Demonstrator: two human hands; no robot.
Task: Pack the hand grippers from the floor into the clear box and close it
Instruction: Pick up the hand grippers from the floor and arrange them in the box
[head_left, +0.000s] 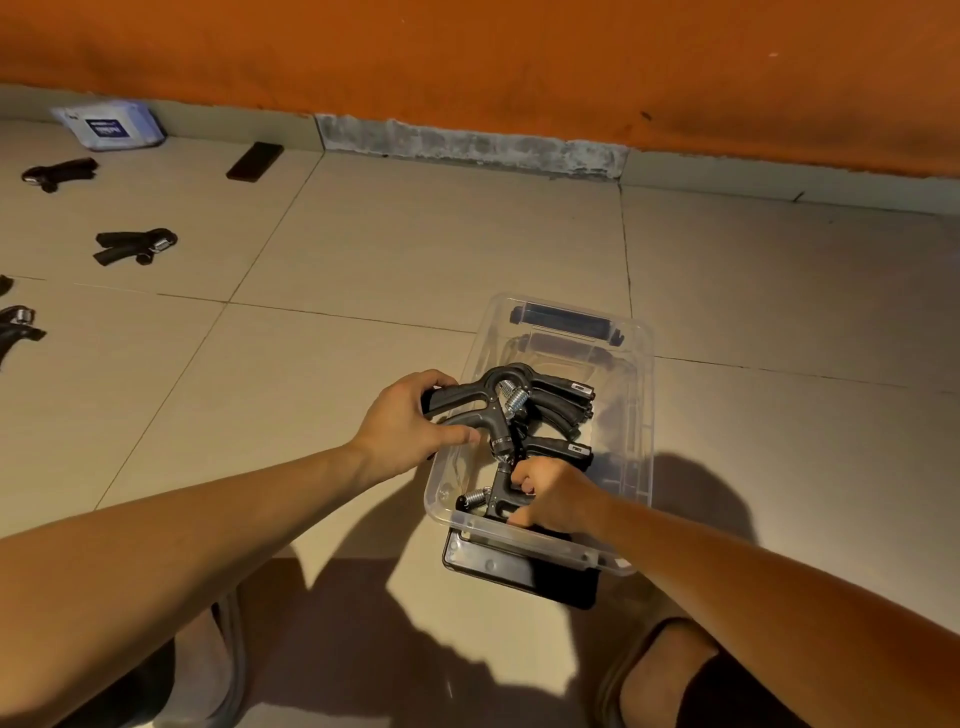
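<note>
Tiled floor (363, 260). The clear box (641, 395) stands open on it just ahead of the feet, several grippers already inside; its black lid (498, 564) lies under the near end. The left hand (405, 426) grips the handles of one hand gripper (483, 395) over the box's left rim. The right hand (550, 493) is curled round a second gripper (501, 493) low at the near end. Step: packing, partway. The loose grippers (136, 245) lie well off left. Next, likely: settle both flat, then fetch those.
</note>
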